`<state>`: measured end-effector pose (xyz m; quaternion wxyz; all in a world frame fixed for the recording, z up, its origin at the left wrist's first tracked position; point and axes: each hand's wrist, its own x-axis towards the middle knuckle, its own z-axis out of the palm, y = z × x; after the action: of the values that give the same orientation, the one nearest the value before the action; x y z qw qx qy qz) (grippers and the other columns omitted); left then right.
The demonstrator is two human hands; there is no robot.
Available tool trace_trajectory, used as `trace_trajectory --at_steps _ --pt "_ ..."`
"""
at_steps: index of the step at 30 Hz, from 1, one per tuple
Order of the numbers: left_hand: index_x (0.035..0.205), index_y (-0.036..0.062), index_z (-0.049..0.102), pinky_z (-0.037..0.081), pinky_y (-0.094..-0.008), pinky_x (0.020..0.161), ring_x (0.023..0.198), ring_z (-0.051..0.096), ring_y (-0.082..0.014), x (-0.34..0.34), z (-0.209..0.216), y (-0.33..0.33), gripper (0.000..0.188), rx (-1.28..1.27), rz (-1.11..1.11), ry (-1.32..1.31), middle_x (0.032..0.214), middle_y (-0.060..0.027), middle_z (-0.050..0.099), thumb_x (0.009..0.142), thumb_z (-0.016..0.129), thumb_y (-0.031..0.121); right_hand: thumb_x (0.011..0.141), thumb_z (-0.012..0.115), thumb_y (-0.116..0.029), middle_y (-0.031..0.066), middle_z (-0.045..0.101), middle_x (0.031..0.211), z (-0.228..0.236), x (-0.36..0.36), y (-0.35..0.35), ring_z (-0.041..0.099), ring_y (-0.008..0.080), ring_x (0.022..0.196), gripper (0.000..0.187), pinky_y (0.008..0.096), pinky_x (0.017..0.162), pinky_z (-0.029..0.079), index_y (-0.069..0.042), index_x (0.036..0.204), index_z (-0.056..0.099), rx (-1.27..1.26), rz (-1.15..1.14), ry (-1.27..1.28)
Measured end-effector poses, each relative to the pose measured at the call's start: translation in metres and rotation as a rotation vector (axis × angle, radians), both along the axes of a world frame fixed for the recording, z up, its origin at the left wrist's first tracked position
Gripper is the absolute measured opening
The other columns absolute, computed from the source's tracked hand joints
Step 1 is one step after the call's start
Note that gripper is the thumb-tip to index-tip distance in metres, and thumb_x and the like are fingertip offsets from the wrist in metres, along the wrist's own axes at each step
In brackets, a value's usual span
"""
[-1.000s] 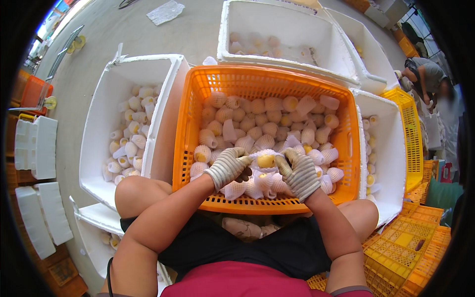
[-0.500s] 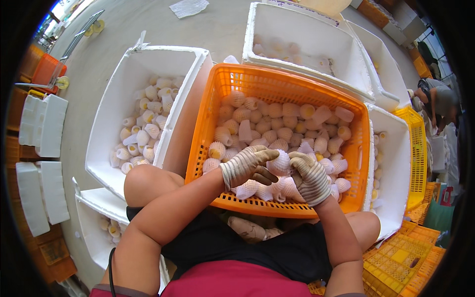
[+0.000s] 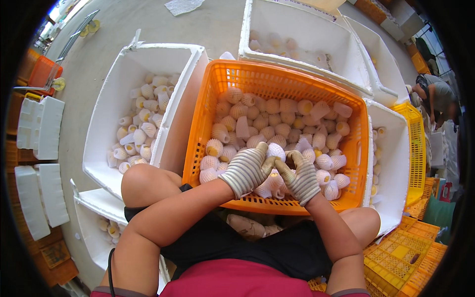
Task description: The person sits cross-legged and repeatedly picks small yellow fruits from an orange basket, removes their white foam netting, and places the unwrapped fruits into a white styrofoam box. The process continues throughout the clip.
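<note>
Over the near part of a large orange plastic crate (image 3: 279, 74), my two gloved hands meet at a round fruit in a white foam net (image 3: 276, 151). My left hand (image 3: 249, 171) is closed on the fruit from the left, thumb and fingers partly hiding it. From the right, my right hand (image 3: 300, 177) has its fingers bent in against the fruit and the left fingertips. Both gloves are off-white knit with stripes. Below and beyond them lie many fruits in foam nets (image 3: 283, 129), some showing yellowish skin.
White foam boxes holding netted fruit surround the crate: one at left (image 3: 118, 94), one behind (image 3: 307, 24), one at right (image 3: 391, 119). A yellow crate (image 3: 415, 148) stands farther right, flat orange-yellow crates (image 3: 396, 257) below it. Another person (image 3: 440, 96) bends over at far right.
My hands have drawn closer together and the left has turned, its fingers now folded around the netted fruit. The fruit sits slightly lower between them. The view has shifted a little.
</note>
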<state>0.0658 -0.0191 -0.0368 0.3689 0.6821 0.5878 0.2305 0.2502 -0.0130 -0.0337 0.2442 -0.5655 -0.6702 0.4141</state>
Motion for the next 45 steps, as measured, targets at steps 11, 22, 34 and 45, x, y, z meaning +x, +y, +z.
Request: trace_trajectory --at_steps 11,22,34,45 --pt "0.095 0.0000 0.054 0.051 -0.0444 0.056 0.065 0.065 -0.0367 -0.007 -0.007 0.006 0.017 0.003 -0.002 0.123 0.073 -0.0209 0.063 0.092 0.052 0.017 0.090 0.059 -0.015 0.0214 0.062 0.081 0.004 0.001 0.000 0.061 0.0356 0.074 0.018 0.0398 0.067 0.048 0.003 0.089 0.064 0.145 0.035 -0.049" --pt "0.104 0.0027 0.057 0.060 -0.0330 0.065 0.074 0.070 -0.0230 -0.010 -0.020 0.014 0.014 -0.676 0.316 -0.786 0.089 -0.0116 0.065 0.096 0.049 0.011 0.090 0.059 -0.015 0.0219 0.063 0.083 0.008 0.006 0.001 0.060 0.0394 0.078 0.017 0.0443 0.070 0.047 0.000 0.092 0.063 0.148 0.027 -0.093" --pt "0.107 0.0011 0.056 0.060 -0.0310 0.070 0.082 0.069 -0.0190 -0.008 -0.002 0.014 0.013 -0.719 0.248 -0.829 0.097 -0.0088 0.064 0.096 0.052 0.008 0.093 0.057 -0.012 0.0105 0.059 0.071 0.008 0.016 0.009 0.055 0.0177 0.065 0.015 0.0309 0.062 0.046 0.001 0.093 0.063 0.115 -0.029 0.061" --pt "0.134 0.0006 0.044 0.060 -0.0356 0.080 0.103 0.064 -0.0225 -0.016 0.000 0.014 0.048 -0.868 0.100 -1.005 0.118 -0.0125 0.057 0.087 0.053 0.003 0.091 0.061 -0.015 0.0128 0.062 0.079 0.007 0.013 0.010 0.057 0.0208 0.070 0.019 0.0323 0.066 0.047 0.003 0.093 0.063 0.173 0.067 0.072"
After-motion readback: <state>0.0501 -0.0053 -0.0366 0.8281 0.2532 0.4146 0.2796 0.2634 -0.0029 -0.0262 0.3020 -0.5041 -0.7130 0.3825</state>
